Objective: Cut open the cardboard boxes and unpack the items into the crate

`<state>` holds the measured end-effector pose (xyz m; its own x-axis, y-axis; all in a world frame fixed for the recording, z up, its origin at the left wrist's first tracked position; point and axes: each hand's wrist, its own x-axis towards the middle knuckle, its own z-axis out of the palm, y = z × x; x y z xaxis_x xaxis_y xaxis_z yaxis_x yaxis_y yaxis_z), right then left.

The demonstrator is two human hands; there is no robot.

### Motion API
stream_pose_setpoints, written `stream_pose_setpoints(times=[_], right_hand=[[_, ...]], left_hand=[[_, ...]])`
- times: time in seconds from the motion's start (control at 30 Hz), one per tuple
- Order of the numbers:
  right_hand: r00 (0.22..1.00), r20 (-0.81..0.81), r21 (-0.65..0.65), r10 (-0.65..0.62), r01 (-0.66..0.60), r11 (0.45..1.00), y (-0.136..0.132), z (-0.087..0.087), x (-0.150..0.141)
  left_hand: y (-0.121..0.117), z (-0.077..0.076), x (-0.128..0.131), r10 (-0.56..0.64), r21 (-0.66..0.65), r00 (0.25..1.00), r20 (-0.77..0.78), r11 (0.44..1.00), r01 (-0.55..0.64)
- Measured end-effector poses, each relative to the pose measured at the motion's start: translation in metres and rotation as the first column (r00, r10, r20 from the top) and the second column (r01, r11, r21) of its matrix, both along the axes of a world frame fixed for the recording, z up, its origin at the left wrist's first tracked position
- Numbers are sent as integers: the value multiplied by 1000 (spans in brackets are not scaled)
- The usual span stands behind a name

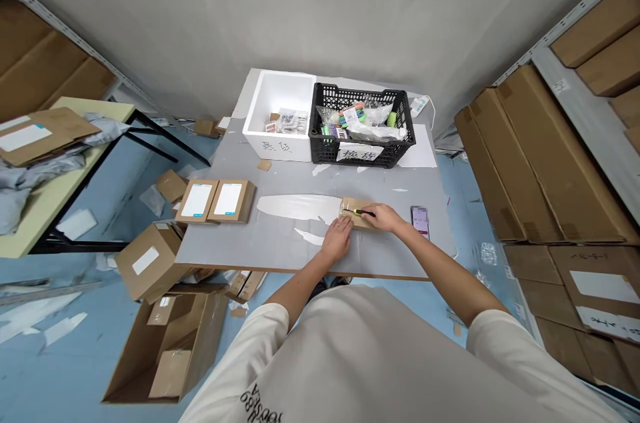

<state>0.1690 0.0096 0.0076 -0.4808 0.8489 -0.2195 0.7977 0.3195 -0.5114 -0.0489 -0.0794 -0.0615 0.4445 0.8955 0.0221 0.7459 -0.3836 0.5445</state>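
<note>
A small brown cardboard box [359, 204] lies on the grey table in front of me. My left hand [338, 235] holds its near left corner, with the fingers bent over the edge. In my right hand [383, 216] is a yellow and black utility knife [361, 212]. Its tip points left and rests at the taped left end of the box. To the left of the box, a long white patch [300, 206] marks the tabletop. A phone [420, 220] lies right of my right hand.
Behind stand a white foam box [285, 147] and a black crate [320, 150] with packaged goods. Two labelled cartons [246, 204] sit at the table's left. An open carton [200, 356] stands on the floor; stacked cartons [565, 163] line the right.
</note>
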Motion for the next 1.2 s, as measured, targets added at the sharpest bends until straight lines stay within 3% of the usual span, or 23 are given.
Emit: stream_pose_setpoints(times=[0.47, 0.7, 0.97, 1.2], right_hand=[[999, 2, 14, -39, 39, 999, -5, -4, -6], [998, 60, 29, -20, 18, 999, -3, 6, -11], [930, 354, -7, 96, -100, 995, -7, 23, -13], [885, 452, -19, 113, -117, 993, -7, 37, 2]], left_hand=[[2, -1, -3, -37, 23, 999, -27, 999, 38], [2, -2, -3, -50, 26, 997, -56, 998, 52], [1, 1, -3, -58, 58, 983, -175, 996, 69], [0, 6, 1, -38, 74, 975, -221, 996, 56]])
